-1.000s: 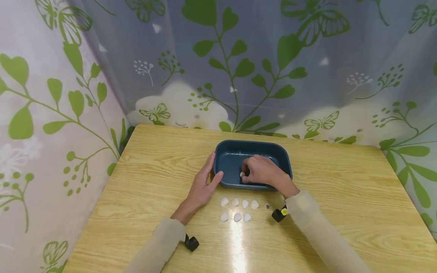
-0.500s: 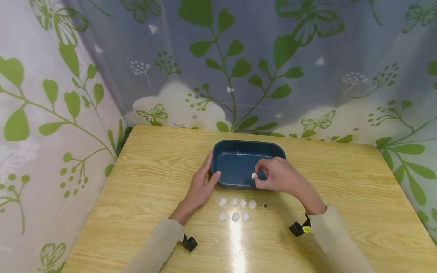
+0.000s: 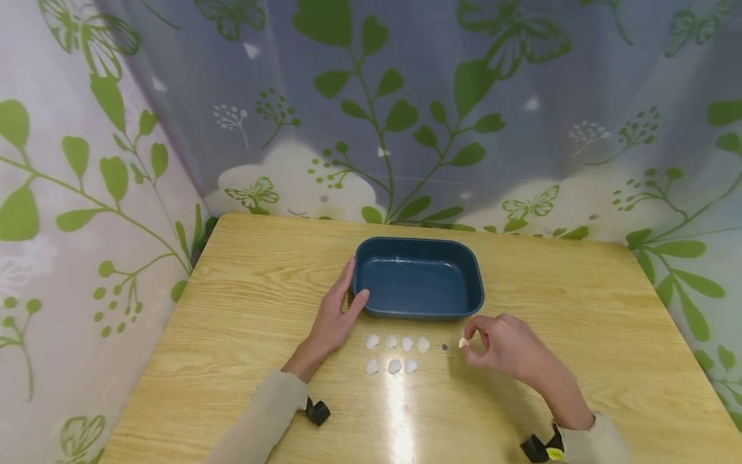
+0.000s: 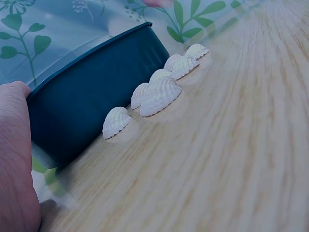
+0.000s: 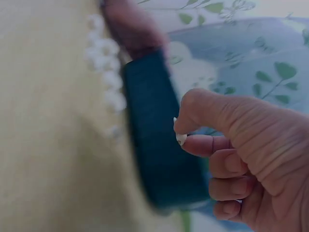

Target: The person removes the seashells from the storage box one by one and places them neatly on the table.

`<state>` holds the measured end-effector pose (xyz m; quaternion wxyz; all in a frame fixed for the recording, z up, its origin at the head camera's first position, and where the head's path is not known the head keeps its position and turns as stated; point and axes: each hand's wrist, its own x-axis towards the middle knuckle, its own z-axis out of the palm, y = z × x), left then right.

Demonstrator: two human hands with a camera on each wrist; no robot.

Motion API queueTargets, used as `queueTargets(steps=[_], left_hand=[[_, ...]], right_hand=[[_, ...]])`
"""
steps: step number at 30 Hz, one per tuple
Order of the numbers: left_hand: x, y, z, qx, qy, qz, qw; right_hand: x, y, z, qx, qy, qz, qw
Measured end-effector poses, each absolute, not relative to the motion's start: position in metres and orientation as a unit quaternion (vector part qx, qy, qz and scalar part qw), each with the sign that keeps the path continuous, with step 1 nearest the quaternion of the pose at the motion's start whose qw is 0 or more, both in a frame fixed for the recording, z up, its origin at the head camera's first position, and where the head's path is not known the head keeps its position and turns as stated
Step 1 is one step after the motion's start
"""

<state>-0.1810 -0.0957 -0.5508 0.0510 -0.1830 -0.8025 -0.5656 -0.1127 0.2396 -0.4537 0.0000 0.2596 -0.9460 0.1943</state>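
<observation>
In the head view my right hand (image 3: 513, 345) is over the table, right of the shell rows, pinching a small pale seashell (image 3: 463, 343) between thumb and index finger. The right wrist view shows that seashell (image 5: 180, 137) at the fingertips, with the other fingers curled. My left hand (image 3: 336, 316) rests at the left end of a dark blue rectangular tub (image 3: 418, 315), fingers straight along its side and thumb at the front corner. Several white ribbed seashells (image 3: 423, 345) lie in two rows before the tub. A smaller dark-centred shell (image 3: 444, 347) ends the back row.
The wooden table (image 3: 261, 270) reaches back to a patterned curtain (image 3: 359, 116) with leaves and butterflies. Another curtain panel (image 3: 58, 270) runs along the left. Light glares off the tabletop below the front shell row.
My right hand has come out of the tub with the seashell, moving right and toward me to the end of the back row. The left hand stays at the tub.
</observation>
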Motion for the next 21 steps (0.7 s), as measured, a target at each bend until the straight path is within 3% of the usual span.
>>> queueTargets(steps=[4,8,21], left_hand=[[-0.184,-0.098,-0.552,-0.184,-0.801,-0.567,0.054],[-0.183,-0.099,-0.554,-0.182,-0.799,-0.571,0.052],[-0.182,-0.097,-0.555,-0.183,-0.788,-0.587,0.048]], right_hand=[[-0.118,0.243,-0.477,0.247,-0.955,0.163,-0.038],[-0.125,0.244,-0.491,0.256,-0.956,0.140,-0.034],[-0.127,0.244,-0.495,0.302,-0.938,0.163,-0.048]])
